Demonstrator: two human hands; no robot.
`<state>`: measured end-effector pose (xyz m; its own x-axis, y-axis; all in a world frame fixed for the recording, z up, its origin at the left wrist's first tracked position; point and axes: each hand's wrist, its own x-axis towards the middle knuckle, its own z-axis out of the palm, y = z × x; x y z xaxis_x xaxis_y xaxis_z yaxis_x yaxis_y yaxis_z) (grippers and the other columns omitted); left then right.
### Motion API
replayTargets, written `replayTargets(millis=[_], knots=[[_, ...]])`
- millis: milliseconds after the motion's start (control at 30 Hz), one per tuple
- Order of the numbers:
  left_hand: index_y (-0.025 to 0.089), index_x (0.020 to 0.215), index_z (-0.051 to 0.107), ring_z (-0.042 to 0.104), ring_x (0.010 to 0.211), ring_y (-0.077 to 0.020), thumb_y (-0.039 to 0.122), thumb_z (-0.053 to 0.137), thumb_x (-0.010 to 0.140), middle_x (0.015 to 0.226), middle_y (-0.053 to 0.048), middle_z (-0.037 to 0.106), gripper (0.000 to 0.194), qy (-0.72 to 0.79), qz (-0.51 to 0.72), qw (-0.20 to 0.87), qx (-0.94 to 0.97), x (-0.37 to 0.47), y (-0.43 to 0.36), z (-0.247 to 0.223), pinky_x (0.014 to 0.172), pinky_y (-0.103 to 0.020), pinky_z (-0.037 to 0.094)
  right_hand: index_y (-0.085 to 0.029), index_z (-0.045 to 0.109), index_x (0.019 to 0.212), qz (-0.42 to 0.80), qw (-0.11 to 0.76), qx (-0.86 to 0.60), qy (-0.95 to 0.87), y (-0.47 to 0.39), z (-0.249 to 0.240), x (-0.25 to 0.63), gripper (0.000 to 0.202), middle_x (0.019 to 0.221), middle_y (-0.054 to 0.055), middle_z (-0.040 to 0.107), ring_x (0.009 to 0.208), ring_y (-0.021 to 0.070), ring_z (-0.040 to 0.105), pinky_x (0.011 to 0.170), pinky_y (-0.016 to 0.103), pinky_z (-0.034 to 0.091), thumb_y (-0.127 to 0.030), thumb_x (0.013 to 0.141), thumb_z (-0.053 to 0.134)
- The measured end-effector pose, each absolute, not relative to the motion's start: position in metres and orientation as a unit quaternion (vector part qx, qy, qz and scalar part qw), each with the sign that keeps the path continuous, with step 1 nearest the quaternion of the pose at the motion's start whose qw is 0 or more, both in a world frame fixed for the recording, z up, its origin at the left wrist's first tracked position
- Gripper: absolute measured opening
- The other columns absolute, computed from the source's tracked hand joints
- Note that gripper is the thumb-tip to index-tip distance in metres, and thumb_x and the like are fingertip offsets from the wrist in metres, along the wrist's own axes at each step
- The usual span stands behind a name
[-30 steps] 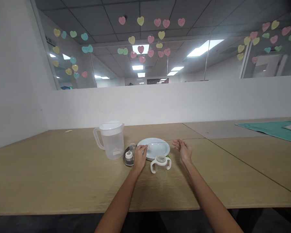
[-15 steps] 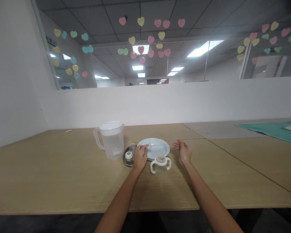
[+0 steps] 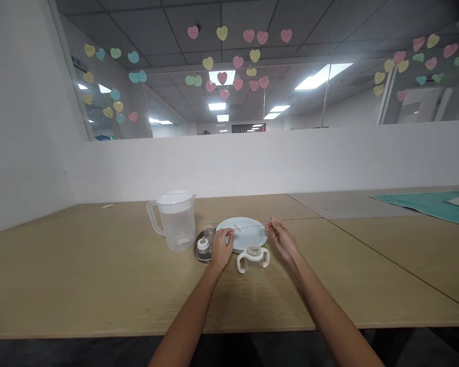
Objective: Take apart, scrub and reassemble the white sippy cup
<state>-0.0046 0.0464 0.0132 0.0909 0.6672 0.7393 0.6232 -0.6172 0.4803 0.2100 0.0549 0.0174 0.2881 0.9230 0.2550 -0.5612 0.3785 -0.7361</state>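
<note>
My left hand [image 3: 222, 247] is closed, its fingertips pinching a small translucent piece [image 3: 236, 227] above the near left part of a white oval plate [image 3: 248, 239]. From that piece a thin, dark, wire-like rod [image 3: 251, 226] runs across to my right hand [image 3: 283, 238], whose fingers are bent around its end; the exact grip is too small to see. In front of the plate stands a clear bottle body with a white two-handled holder [image 3: 253, 259], its top uncovered. Beside my left hand, a round metal dish [image 3: 197, 253] holds a white-collared bottle nipple [image 3: 203, 244] and a clear dome-shaped cap [image 3: 209, 233].
A translucent lidded pitcher [image 3: 179, 224] stands left of the dish. At the far left lies a small flat beige piece [image 3: 107, 206]. A green cloth [image 3: 416, 200] covers the right back of the wooden table [image 3: 99, 275]. Behind it rises a white wall [image 3: 229, 163] with windows.
My right hand has moved left, closer to the plate and my left hand. My left hand has stayed in nearly the same place with the small translucent piece.
</note>
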Motion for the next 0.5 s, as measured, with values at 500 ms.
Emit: replayTargets(millis=[500], knots=[[0.019, 0.089, 0.066, 0.057, 0.095, -0.0201, 0.028, 0.053, 0.086, 0.094, -0.004, 0.067, 0.016, 0.424, 0.507, 0.061, 0.748, -0.0032, 0.0423, 0.0179, 0.089, -0.036, 0.041, -0.014, 0.068, 0.083, 0.512, 0.709, -0.284, -0.395, 0.0522, 0.0161, 0.2016, 0.032, 0.072, 0.005, 0.069, 0.061, 0.0129, 0.064, 0.063, 0.023, 0.058, -0.034, 0.06, 0.079]])
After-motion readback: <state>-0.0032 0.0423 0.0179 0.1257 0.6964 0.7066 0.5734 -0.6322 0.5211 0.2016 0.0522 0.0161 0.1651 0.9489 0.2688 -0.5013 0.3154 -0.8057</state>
